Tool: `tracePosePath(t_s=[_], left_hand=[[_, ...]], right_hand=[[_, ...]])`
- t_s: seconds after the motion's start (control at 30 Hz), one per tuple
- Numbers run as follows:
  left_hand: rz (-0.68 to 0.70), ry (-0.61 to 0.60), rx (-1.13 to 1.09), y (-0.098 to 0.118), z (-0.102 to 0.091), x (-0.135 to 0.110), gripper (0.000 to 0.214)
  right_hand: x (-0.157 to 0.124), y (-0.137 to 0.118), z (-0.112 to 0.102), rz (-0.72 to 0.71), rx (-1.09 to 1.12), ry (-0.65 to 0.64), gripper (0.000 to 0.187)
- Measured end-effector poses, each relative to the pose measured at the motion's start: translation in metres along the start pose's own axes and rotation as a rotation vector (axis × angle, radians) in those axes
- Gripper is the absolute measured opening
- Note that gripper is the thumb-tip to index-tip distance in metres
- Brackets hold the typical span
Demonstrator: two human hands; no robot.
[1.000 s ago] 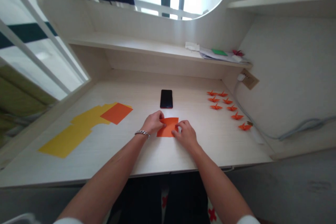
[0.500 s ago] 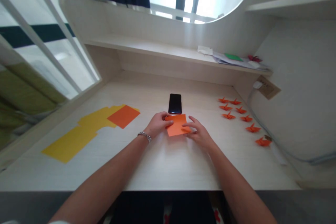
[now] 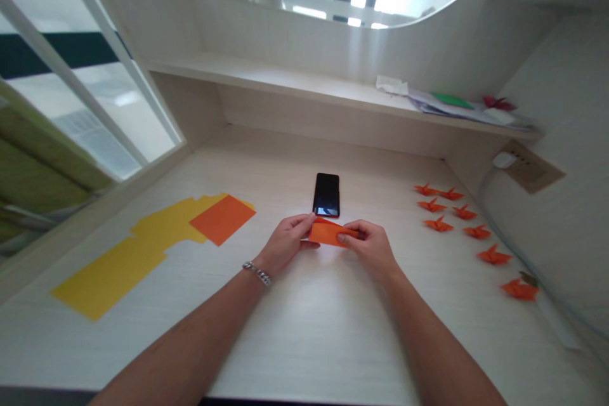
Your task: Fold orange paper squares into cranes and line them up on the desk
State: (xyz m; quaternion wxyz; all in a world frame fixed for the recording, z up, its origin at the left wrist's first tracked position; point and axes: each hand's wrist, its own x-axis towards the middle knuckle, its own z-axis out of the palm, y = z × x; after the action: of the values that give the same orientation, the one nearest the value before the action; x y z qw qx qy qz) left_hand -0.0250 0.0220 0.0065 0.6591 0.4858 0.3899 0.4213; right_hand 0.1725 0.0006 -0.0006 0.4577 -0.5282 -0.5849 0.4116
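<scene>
An orange sheet of origami paper point(image 3: 327, 234) is bent over on itself between my hands, just in front of the black phone point(image 3: 327, 193). My left hand point(image 3: 288, 238), with a chain bracelet on its wrist, pinches the paper's left end. At the other end, my right hand point(image 3: 373, 246) grips it with thumb on the near face and fingers behind. The layers stand slightly apart along the top edge. Several folded orange paper cranes point(image 3: 438, 224) stand in two rows at the right. To the left lies a flat orange sheet point(image 3: 222, 219) on yellow paper sheets point(image 3: 111, 273).
A shelf point(image 3: 285, 85) runs along the back of the desk, with papers point(image 3: 457, 109) and a green piece on its right part. At the right wall, a white plug sits in a socket panel point(image 3: 535, 168), and its grey cable point(image 3: 511, 247) runs down beside the cranes.
The orange sheet was flat and open; now it is folded over. My right hand has closed from spread fingers onto its right end. The view has shifted closer to the desk.
</scene>
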Motion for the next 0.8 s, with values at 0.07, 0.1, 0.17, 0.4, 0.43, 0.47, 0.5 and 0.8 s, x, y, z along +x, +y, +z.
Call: tracePosePath(t_s=[0.07,0.1,0.17,0.4,0.43,0.47,0.5,0.8], left_hand=[[0.007,-0.017,-0.027,0.0,0.0,-0.001,0.041],[0.017,-0.011,0.005,0.0,0.0,-0.002,0.04],[0.035,0.014,0.097,-0.001,0.001,-0.002,0.039],[0.064,0.075,0.196,-0.005,0.005,-0.003,0.03],[0.062,0.085,0.194,-0.005,0.005,-0.004,0.029],[0.059,0.094,0.189,-0.005,0.006,-0.004,0.028],[0.058,0.101,0.182,-0.005,0.007,-0.004,0.027],[0.059,0.117,0.191,-0.008,0.009,-0.006,0.029]], right_hand=[[-0.002,-0.003,-0.001,-0.003,-0.003,0.028,0.016],[-0.002,-0.004,-0.001,-0.005,0.0,0.028,0.015],[-0.004,-0.004,-0.002,-0.035,-0.008,0.023,0.015],[-0.009,-0.001,0.0,-0.136,-0.147,0.041,0.022],[-0.01,-0.001,0.0,-0.143,-0.154,0.05,0.02],[-0.01,-0.002,0.001,-0.146,-0.156,0.056,0.019],[-0.01,-0.002,0.001,-0.145,-0.155,0.059,0.018],[-0.011,0.001,-0.002,-0.126,-0.157,0.044,0.016]])
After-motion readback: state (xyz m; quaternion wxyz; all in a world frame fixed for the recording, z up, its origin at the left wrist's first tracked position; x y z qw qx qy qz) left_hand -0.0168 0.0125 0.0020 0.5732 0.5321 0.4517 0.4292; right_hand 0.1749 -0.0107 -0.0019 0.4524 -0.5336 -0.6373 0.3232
